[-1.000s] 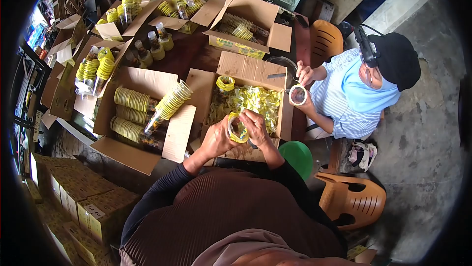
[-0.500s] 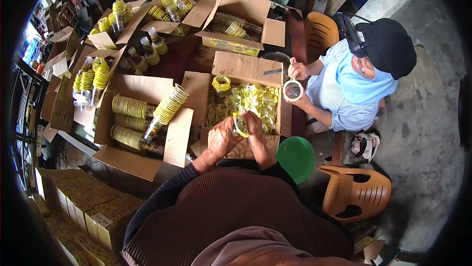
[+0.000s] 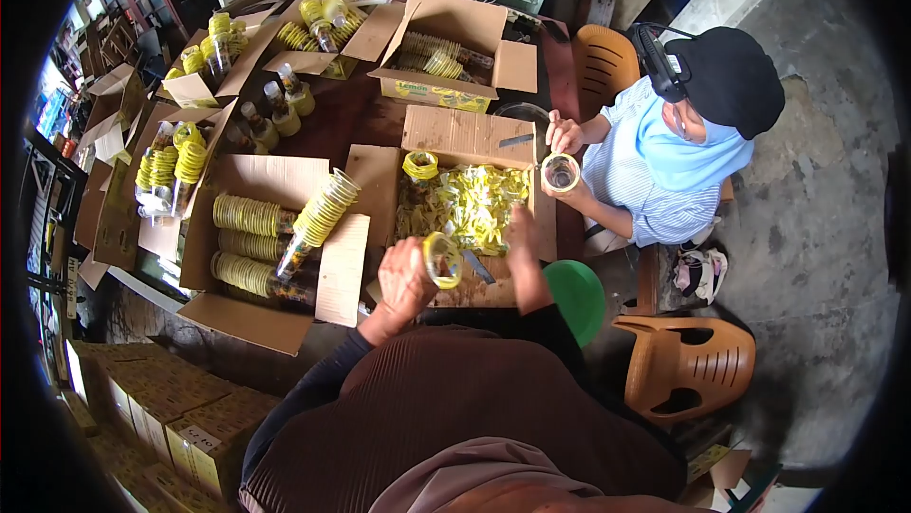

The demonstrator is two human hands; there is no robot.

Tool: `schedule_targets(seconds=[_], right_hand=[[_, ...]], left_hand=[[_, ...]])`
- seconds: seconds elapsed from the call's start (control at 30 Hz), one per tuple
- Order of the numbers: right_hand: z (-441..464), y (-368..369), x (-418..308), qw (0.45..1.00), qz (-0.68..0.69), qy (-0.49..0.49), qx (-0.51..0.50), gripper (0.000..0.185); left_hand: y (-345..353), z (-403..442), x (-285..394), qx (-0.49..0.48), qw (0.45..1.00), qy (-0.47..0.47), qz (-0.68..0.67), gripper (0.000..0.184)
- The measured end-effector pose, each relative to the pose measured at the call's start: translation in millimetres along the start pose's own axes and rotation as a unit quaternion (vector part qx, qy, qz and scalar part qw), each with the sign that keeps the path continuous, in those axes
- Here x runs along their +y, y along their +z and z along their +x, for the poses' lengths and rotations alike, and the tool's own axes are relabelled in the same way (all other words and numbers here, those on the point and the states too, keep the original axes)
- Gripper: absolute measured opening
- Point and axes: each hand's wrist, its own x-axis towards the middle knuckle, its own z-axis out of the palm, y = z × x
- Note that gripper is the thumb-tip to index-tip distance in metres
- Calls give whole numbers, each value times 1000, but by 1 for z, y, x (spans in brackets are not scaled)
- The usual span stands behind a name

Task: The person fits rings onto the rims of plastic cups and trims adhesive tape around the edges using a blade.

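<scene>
My left hand (image 3: pixel 404 278) is closed around a clear plastic cup (image 3: pixel 442 261) with a yellow rim, tilted so its mouth faces up; something dark shows inside. My right hand (image 3: pixel 521 245) is apart from the cup, over the near right side of an open cardboard box (image 3: pixel 455 124); its fingers are blurred, and I cannot see anything in them. Small yellow packets (image 3: pixel 479 195) fill that box, and a few nested yellow-rimmed cups (image 3: pixel 420 166) sit in its far left corner. A dark flat strip (image 3: pixel 478 267) lies on the near flap.
At left, a carton (image 3: pixel 275 176) holds stacks of yellow-rimmed cups (image 3: pixel 321 214). More cartons stand farther back. A co-worker (image 3: pixel 655 152) at right holds another cup (image 3: pixel 561 172). A green basin (image 3: pixel 576 302) and an orange chair (image 3: pixel 685 361) are at my right.
My hands have separated: the left carries the cup slightly left and down, while the right has moved right, to the packets' edge. The dark strip on the flap has come into sight.
</scene>
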Motion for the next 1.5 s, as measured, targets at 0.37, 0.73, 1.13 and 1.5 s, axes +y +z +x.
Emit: schedule_targets(seconds=[0.37, 0.73, 1.13, 1.5], right_hand=[[-2, -17, 8, 932, -303, -151, -131, 27], [-38, 18, -19, 877, -328, -302, -176, 28], [-83, 34, -42, 753, -450, -408, -254, 22], [-96, 18, -6, 704, -508, -323, -378, 24]], left_hand=[[17, -33, -51, -82, 956, -186, -211, 89], [8, -3, -28, -116, 976, -85, -165, 79], [33, -4, -20, -186, 969, 29, -162, 86], [2, 21, -26, -474, 769, -86, -420, 61]])
